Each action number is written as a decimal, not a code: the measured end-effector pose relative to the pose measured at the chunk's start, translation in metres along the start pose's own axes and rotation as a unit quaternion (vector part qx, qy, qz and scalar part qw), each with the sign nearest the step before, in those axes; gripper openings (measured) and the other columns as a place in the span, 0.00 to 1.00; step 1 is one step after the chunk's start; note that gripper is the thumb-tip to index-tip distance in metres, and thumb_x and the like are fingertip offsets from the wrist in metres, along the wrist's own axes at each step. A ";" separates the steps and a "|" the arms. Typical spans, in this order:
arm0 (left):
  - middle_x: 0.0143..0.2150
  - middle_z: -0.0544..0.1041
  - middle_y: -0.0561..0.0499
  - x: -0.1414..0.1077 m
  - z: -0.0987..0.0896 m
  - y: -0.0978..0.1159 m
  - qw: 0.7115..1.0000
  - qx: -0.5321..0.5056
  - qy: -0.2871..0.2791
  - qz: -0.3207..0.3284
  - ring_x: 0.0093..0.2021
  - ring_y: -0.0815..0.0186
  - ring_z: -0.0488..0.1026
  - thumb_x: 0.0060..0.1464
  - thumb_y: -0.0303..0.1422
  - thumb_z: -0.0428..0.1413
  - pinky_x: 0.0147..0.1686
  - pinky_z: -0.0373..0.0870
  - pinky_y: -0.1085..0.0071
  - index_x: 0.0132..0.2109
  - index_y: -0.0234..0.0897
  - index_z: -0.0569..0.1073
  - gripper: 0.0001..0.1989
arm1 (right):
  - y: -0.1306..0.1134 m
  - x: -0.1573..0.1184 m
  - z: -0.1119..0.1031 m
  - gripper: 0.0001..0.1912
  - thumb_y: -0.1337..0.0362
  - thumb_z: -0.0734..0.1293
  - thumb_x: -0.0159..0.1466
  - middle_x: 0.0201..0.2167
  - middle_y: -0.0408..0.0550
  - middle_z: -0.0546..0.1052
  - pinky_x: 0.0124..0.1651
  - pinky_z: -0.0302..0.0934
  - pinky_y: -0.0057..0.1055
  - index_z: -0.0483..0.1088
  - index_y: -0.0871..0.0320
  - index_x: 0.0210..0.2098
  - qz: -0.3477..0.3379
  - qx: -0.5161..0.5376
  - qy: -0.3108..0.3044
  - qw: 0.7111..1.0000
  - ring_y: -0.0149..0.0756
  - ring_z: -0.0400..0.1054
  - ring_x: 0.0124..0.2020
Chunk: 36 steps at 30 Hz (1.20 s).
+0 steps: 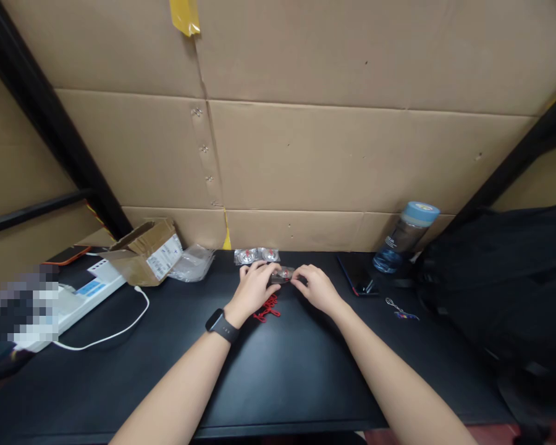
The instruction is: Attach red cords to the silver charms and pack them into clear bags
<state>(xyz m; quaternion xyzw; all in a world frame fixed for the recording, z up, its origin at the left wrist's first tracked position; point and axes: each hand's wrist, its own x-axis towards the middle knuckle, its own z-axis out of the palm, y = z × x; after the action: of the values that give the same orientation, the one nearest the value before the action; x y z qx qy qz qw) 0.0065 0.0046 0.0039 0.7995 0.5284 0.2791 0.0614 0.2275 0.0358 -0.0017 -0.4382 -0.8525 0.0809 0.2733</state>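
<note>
With both wrists low over the black desktop (pixel 296 371), left hand (pixel 258 285) and right hand (pixel 315 285) meet at a small clear plastic packet with red marks (pixel 283 274). Packet sits between them, flat or nearly so; can't tell which. Left: fingers loosely curled, fingertips on packet's left end, partly hiding it. Right: thumb and index nearly closed at packet's right end; can't tell if it's actually pinched.

Red thin cord, bunched (pixel 269 309), lies just below the left hand, on the near side. Two silvery round-celled packets with red print (pixel 256 255) lie just beyond the left hand, by the cardboard wall (pixel 306 161). Left of the left hand: crumpled clear plastic bag (pixel 192 262), then open brown cardboard box with white label (pixel 151 252). Right of the right hand: dark glossy phone (pixel 359 275), then clear bottle with light-blue lid (pixel 404 238). Black smartwatch (pixel 222 325) on left wrist.
</note>
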 end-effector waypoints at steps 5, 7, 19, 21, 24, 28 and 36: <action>0.46 0.81 0.53 0.004 -0.001 -0.003 0.997 -0.046 -0.013 -0.055 0.56 0.58 0.70 0.64 0.36 0.55 0.54 0.52 0.58 0.41 0.44 0.76 0.05 | 0.002 0.000 -0.004 0.04 0.64 0.65 0.68 0.33 0.43 0.79 0.39 0.61 0.29 0.72 0.53 0.38 0.043 0.107 0.013 0.993 0.35 0.73 0.35; 0.43 0.82 0.53 0.005 -0.003 -0.001 0.995 -0.066 -0.016 -0.076 0.52 0.59 0.73 0.64 0.36 0.54 0.52 0.52 0.59 0.42 0.44 0.75 0.06 | 0.000 0.001 -0.005 0.04 0.65 0.64 0.68 0.32 0.43 0.80 0.39 0.62 0.28 0.71 0.53 0.38 0.053 0.141 0.018 0.988 0.34 0.74 0.33; 0.42 0.82 0.51 0.003 0.006 0.003 0.996 0.005 -0.017 -0.090 0.52 0.58 0.72 0.64 0.30 0.49 0.49 0.52 0.58 0.49 0.47 0.76 0.13 | -0.010 0.006 0.007 0.12 0.66 0.62 0.70 0.36 0.45 0.80 0.44 0.58 0.32 0.74 0.48 0.48 0.050 -0.065 -0.027 0.996 0.39 0.72 0.39; 0.44 0.82 0.49 0.002 0.004 0.004 0.996 0.026 -0.025 -0.079 0.53 0.56 0.70 0.64 0.30 0.49 0.50 0.52 0.56 0.48 0.48 0.79 0.15 | -0.011 0.005 0.006 0.13 0.67 0.61 0.70 0.39 0.48 0.79 0.46 0.57 0.34 0.78 0.49 0.45 0.026 -0.085 -0.041 0.995 0.39 0.70 0.42; 0.44 0.80 0.47 0.001 0.000 0.005 0.996 0.046 -0.040 -0.072 0.52 0.55 0.69 0.63 0.30 0.49 0.51 0.53 0.54 0.47 0.47 0.81 0.16 | -0.012 0.001 0.003 0.15 0.68 0.66 0.65 0.46 0.50 0.75 0.48 0.55 0.36 0.78 0.50 0.48 -0.001 -0.090 -0.041 0.995 0.42 0.66 0.48; 0.48 0.78 0.45 -0.003 -0.007 0.008 0.996 0.064 -0.031 -0.050 0.56 0.50 0.65 0.58 0.34 0.55 0.53 0.54 0.51 0.44 0.44 0.82 0.12 | -0.013 -0.002 0.003 0.16 0.67 0.69 0.63 0.57 0.51 0.74 0.52 0.50 0.41 0.76 0.50 0.50 -0.036 -0.069 -0.034 0.996 0.46 0.62 0.57; 0.51 0.79 0.48 0.000 -0.002 0.001 0.998 0.028 -0.013 -0.062 0.61 0.53 0.65 0.62 0.35 0.55 0.54 0.53 0.53 0.41 0.42 0.78 0.06 | -0.012 0.005 0.001 0.12 0.61 0.61 0.73 0.43 0.50 0.82 0.54 0.46 0.43 0.77 0.50 0.45 0.039 -0.012 -0.011 0.999 0.41 0.71 0.46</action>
<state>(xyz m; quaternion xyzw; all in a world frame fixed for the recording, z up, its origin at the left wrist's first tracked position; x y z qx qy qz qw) 0.0058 0.0034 0.0061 0.7700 0.5839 0.2493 0.0633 0.2157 0.0325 0.0038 -0.4735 -0.8386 0.0857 0.2555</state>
